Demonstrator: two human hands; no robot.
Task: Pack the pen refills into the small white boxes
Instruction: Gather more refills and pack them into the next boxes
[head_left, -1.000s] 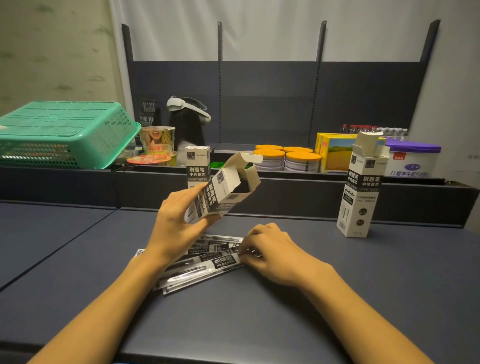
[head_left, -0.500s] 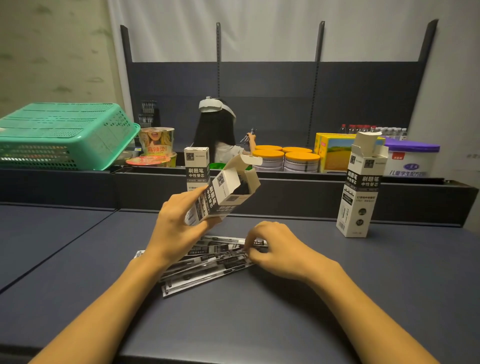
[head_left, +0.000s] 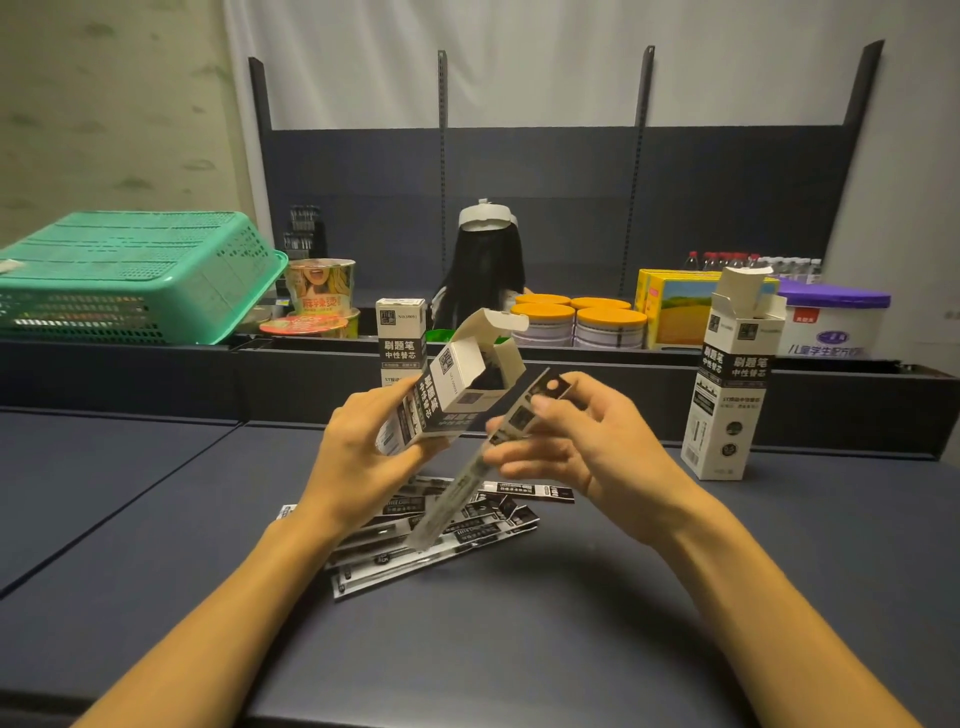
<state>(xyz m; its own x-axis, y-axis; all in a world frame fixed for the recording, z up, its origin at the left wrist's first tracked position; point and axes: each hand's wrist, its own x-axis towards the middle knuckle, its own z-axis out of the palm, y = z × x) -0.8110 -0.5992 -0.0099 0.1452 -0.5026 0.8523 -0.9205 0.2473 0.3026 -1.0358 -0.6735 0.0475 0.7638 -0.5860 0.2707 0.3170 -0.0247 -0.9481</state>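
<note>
An open white box (head_left: 447, 402) is gripped by the left hand (head_left: 358, 457) above the desk (head_left: 519, 649), its mouth tilted up and to the right. A refill packet (head_left: 470, 470) is pinched by the right hand (head_left: 587, 447), long axis slanting up-right, its upper end just beside the mouth. More refills (head_left: 441, 530) lie below.

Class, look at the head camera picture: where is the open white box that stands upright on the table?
The open white cardboard box stands on the dark grey table, right of the right hand, in front of the purple-lidded white tub.
</note>
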